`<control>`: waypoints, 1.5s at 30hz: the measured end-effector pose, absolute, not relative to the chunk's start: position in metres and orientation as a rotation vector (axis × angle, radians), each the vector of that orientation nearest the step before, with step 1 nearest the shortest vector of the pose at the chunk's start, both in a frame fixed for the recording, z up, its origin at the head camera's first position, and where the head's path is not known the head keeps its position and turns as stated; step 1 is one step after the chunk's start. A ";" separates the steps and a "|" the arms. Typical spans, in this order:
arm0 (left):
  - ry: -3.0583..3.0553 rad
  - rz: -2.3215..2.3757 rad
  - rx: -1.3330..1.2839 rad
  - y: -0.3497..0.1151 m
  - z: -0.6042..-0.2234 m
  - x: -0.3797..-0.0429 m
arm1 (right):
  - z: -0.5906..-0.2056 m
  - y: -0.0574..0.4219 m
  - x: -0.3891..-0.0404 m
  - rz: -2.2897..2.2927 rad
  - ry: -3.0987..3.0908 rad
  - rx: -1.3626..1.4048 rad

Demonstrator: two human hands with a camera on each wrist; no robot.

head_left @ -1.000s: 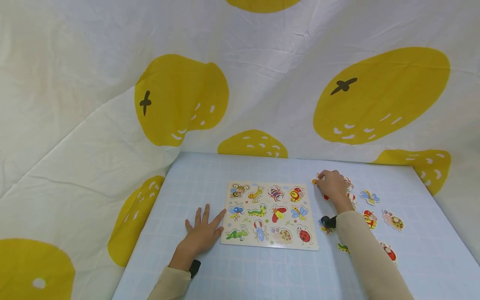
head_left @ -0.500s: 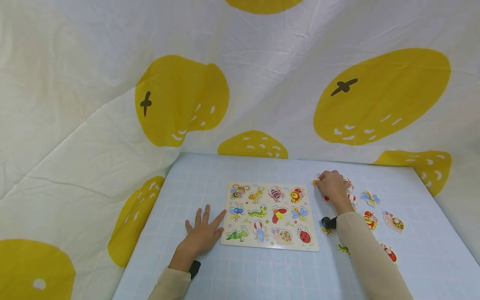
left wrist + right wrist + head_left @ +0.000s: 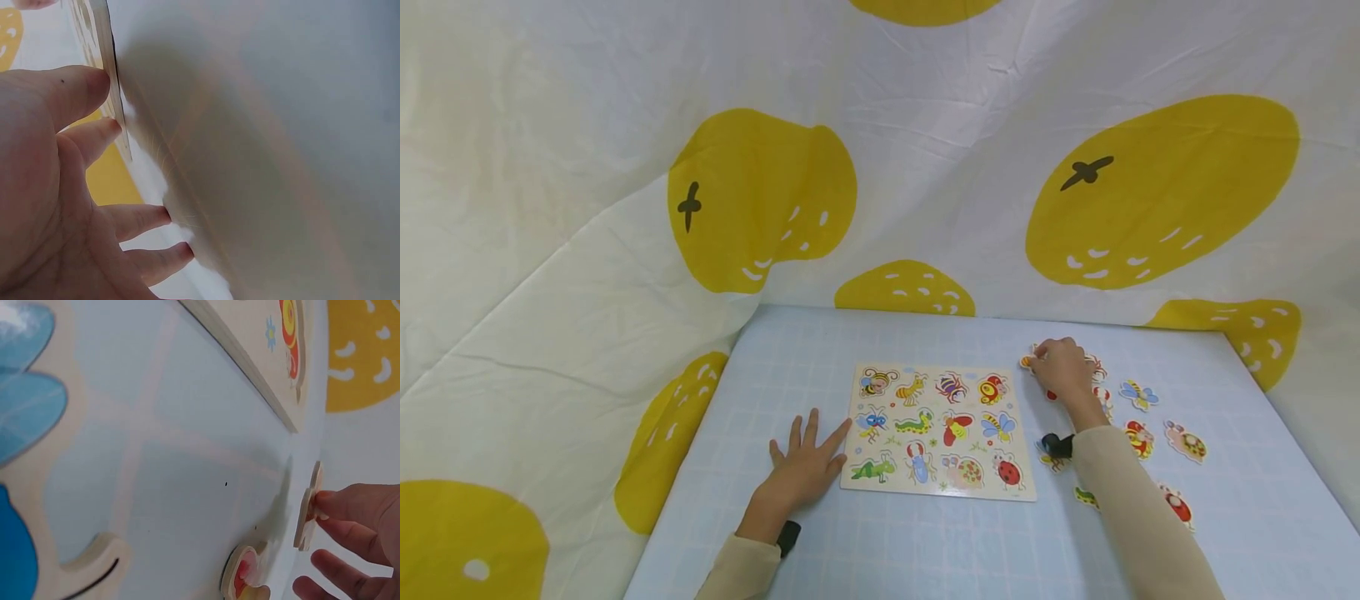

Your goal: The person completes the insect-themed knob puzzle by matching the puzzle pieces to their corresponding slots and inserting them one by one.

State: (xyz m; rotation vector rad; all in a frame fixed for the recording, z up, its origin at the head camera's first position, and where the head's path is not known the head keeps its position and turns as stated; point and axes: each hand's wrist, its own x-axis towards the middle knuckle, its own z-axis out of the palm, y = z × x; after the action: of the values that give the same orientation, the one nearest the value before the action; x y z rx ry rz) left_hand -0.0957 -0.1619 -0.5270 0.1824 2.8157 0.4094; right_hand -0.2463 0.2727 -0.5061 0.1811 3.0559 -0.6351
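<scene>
My right hand [image 3: 1064, 372] is at the back right of the table in the head view. Its thumb and finger pinch a flat wooden puzzle piece [image 3: 307, 511], seen nearly edge-on in the right wrist view and raised off the cloth. Its picture is mostly hidden; a bit of orange shows in the head view. My left hand [image 3: 805, 468] lies with fingers spread at the left of a wooden insect puzzle board [image 3: 942, 492]. In the left wrist view, the thumb [image 3: 87, 87] and forefinger touch the board's edge [image 3: 112, 81].
Several loose insect pieces lie right of the board: a blue-winged one [image 3: 1140, 394], a snail-like one [image 3: 1186, 441], a red ladybird [image 3: 1177, 506] and a green caterpillar [image 3: 1086, 497], partly under my right sleeve [image 3: 1138, 508]. A white curtain with yellow fruit [image 3: 925, 150] hangs behind the table.
My right hand has shifted very slightly to the left with the puzzle piece. My left hand and the board have stayed in place.
</scene>
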 end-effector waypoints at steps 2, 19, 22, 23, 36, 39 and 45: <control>2.817 0.407 0.182 -0.162 -0.526 -0.095 | -0.504 0.270 -0.245 -0.644 3.057 0.175; 2.815 0.416 0.179 -0.161 -0.525 -0.096 | -0.496 0.241 -0.234 -0.723 3.124 0.062; 2.807 0.418 0.177 -0.162 -0.525 -0.096 | -0.497 0.235 -0.232 -0.744 3.122 0.054; 2.805 0.419 0.176 -0.162 -0.525 -0.096 | -0.497 0.234 -0.231 -0.745 3.127 0.042; 2.803 0.422 0.167 -0.162 -0.526 -0.097 | -0.495 0.209 -0.223 -0.704 3.157 -0.082; 2.802 0.418 0.166 -0.163 -0.528 -0.097 | -0.496 0.204 -0.222 -0.700 3.155 -0.108; 2.803 0.412 0.162 -0.162 -0.531 -0.097 | -0.494 0.193 -0.219 -0.719 3.146 -0.167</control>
State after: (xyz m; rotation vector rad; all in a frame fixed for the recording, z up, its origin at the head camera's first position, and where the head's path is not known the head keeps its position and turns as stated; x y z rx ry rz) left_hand -0.0972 -0.1618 -0.5306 0.1625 2.8028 0.4120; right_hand -0.2190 0.1927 -0.4941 -0.1671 3.1461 -0.7187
